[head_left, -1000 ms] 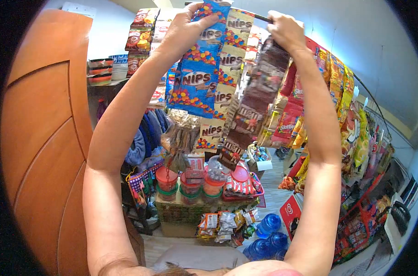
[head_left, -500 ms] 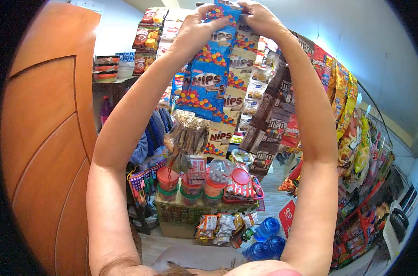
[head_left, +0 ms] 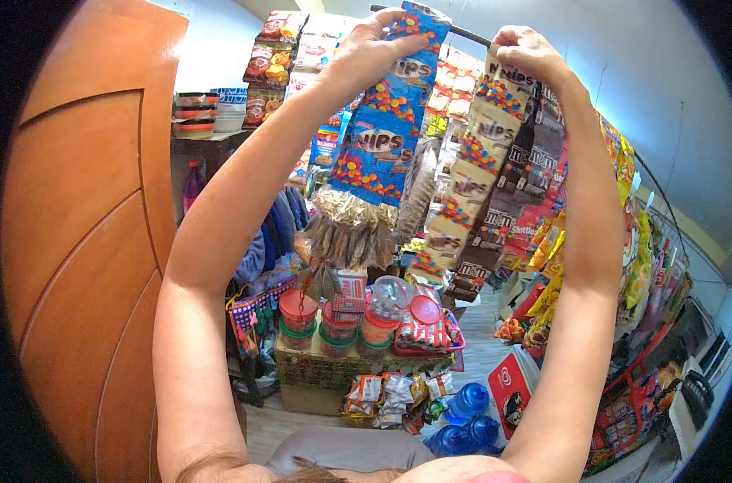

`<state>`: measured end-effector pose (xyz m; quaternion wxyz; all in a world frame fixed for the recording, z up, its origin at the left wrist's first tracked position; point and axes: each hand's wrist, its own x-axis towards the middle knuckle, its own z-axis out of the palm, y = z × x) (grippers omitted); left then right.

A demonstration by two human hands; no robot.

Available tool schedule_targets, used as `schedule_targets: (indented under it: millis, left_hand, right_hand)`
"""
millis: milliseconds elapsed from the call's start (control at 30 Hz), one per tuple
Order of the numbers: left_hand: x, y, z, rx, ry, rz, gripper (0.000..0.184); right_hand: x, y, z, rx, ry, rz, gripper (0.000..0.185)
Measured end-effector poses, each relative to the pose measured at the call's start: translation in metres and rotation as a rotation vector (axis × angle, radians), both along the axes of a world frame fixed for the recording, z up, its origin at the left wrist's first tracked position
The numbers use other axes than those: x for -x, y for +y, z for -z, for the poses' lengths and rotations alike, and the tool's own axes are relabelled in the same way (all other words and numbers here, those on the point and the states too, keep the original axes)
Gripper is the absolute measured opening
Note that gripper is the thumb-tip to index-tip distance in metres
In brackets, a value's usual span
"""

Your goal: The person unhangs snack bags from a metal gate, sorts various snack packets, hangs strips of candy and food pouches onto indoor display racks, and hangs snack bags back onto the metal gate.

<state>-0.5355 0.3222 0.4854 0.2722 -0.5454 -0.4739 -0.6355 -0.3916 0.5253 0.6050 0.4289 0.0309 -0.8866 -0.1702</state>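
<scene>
My left hand [head_left: 382,44] is closed on the upper part of a blue Nips strip [head_left: 378,145], its thumb across the front. To the right, my right hand [head_left: 523,52] has its fingers closed at the top of a cream Nips strip [head_left: 470,177], by the dark hanging rod [head_left: 470,35]. Brown M&M's strips [head_left: 515,173] hang just right of the cream one, partly behind my right forearm. Bundles of small brown packs [head_left: 354,233] hang under the blue strip.
An orange-brown door [head_left: 84,241] stands at the left. Below are red-lidded jars [head_left: 297,310] on a box [head_left: 309,370], and blue bottles [head_left: 469,400] on the floor. Yellow snack packs [head_left: 623,169] hang at the right, above a red rack [head_left: 631,410].
The cream Nips strip has moved right, away from the blue one, with my right hand at its top. My left hand and the blue strip have shifted right in view.
</scene>
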Motion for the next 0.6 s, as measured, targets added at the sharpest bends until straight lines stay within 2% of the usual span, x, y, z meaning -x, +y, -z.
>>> schedule_targets:
  millis: [33, 133, 167, 233, 300, 367, 467, 500, 533, 567, 600]
  left_hand:
    - [-0.001, 0.002, -0.001, -0.002, -0.006, 0.03, 0.063]
    - [-0.007, 0.007, 0.002, -0.075, 0.022, -0.108, 0.05]
    - [-0.008, 0.008, 0.004, -0.111, 0.058, -0.179, 0.05]
    - [-0.017, 0.005, 0.005, -0.137, 0.075, -0.222, 0.05]
    - [-0.009, 0.01, 0.006, -0.207, 0.135, -0.328, 0.047]
    - [-0.001, 0.009, 0.006, -0.188, 0.049, -0.129, 0.044]
    - [0.007, 0.01, 0.009, -0.191, 0.105, -0.14, 0.037]
    - [-0.001, 0.007, 0.012, -0.19, 0.118, -0.23, 0.035]
    - [-0.008, 0.004, 0.013, -0.188, 0.132, -0.318, 0.034]
    - [-0.011, 0.0, 0.013, -0.177, 0.111, -0.333, 0.033]
    - [-0.013, -0.006, 0.012, -0.142, 0.061, -0.238, 0.034]
  right_hand:
    - [-0.002, 0.001, 0.002, 0.027, 0.009, -0.023, 0.034]
    - [0.015, -0.013, 0.016, 0.072, 0.229, -0.363, 0.032]
    - [0.022, -0.027, 0.02, 0.116, 0.225, -0.512, 0.034]
    - [0.016, -0.083, 0.05, 0.345, 0.145, -0.563, 0.032]
    - [0.016, -0.095, 0.058, 0.519, 0.088, -0.643, 0.031]
    - [0.033, -0.091, 0.053, 0.625, 0.05, -0.758, 0.034]
    - [0.028, -0.071, 0.045, 0.639, 0.142, -0.718, 0.033]
    - [0.027, -0.062, 0.043, 0.488, 0.23, -0.633, 0.032]
    - [0.022, -0.051, 0.042, 0.514, 0.219, -0.55, 0.032]
    - [0.014, -0.045, 0.045, 0.54, 0.21, -0.465, 0.032]
    - [0.008, -0.043, 0.048, 0.565, 0.203, -0.379, 0.033]
